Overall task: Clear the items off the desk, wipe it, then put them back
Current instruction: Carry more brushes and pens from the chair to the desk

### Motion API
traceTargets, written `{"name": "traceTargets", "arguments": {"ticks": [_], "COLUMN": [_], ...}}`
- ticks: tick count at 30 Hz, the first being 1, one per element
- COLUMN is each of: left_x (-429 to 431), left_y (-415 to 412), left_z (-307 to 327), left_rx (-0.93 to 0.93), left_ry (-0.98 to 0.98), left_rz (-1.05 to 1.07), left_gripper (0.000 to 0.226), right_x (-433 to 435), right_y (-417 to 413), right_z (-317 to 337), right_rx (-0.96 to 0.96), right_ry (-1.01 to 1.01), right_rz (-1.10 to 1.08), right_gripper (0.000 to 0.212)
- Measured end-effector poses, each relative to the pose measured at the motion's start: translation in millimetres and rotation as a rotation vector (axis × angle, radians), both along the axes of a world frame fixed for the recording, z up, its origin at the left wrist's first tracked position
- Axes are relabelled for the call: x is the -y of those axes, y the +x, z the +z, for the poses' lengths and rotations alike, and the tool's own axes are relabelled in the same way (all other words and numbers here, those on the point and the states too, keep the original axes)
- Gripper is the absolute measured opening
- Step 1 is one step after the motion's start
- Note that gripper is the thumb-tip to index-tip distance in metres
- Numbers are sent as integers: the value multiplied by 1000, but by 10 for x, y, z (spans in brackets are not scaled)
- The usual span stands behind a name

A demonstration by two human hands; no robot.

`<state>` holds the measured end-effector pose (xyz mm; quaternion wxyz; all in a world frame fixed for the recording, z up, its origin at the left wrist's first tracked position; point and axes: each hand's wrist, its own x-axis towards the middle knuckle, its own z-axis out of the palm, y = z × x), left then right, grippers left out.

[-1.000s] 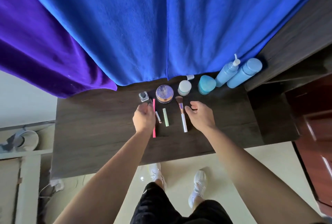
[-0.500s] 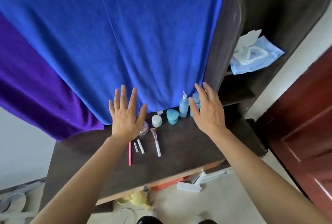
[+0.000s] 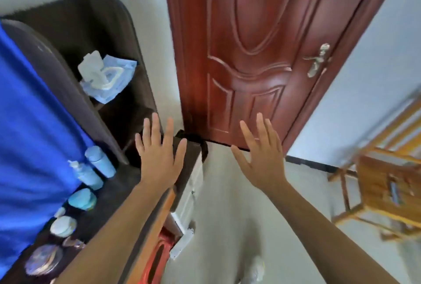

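Left hand (image 3: 159, 158) and right hand (image 3: 262, 156) both raised, fingers spread, holding nothing, while pale blue plastic bottles (image 3: 100, 162) stand on the dark wooden desk (image 3: 114, 195) beside the left forearm, where a blind swing could topple them

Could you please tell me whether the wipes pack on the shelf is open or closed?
Open: a white wipe sticks up out of the blue pack.
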<state>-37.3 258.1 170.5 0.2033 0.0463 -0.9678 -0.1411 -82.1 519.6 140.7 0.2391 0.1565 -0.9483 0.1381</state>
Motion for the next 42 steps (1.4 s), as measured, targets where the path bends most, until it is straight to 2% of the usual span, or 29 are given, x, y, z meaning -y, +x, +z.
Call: {"name": "traceTargets", "arguments": {"ticks": [6, 10, 18, 25, 34, 42], "left_x": [-1918, -3268, -5769, -6889, -8055, -9200], "left_y": [-400, -513, -547, -929, -2186, -3145], "left_z": [32, 24, -197, -348, -1108, -1336], "left_rx": [-7, -15, 146, 237, 404, 493], "left_ry": [-20, -18, -75, -52, -33, -130], "left_rz": [-421, -613, -772, -851, -827, -873], "left_gripper": [66, 63, 72, 70, 75, 72], "right_x": [-1852, -3023, -5181, -6416, -7433, -8388], "right_y": [625, 1058, 1337, 914, -206, -1016], "right_z": [161, 144, 0, -163, -853, -1090], "right_rx": [-32, 87, 202, 322, 555, 634], "right_ry": [-78, -142, -182, -262, -280, -293], "right_rz": [-356, -639, -788, -894, -973, -1032], "right_gripper": [69, 74, 80, 81, 78, 71]}}
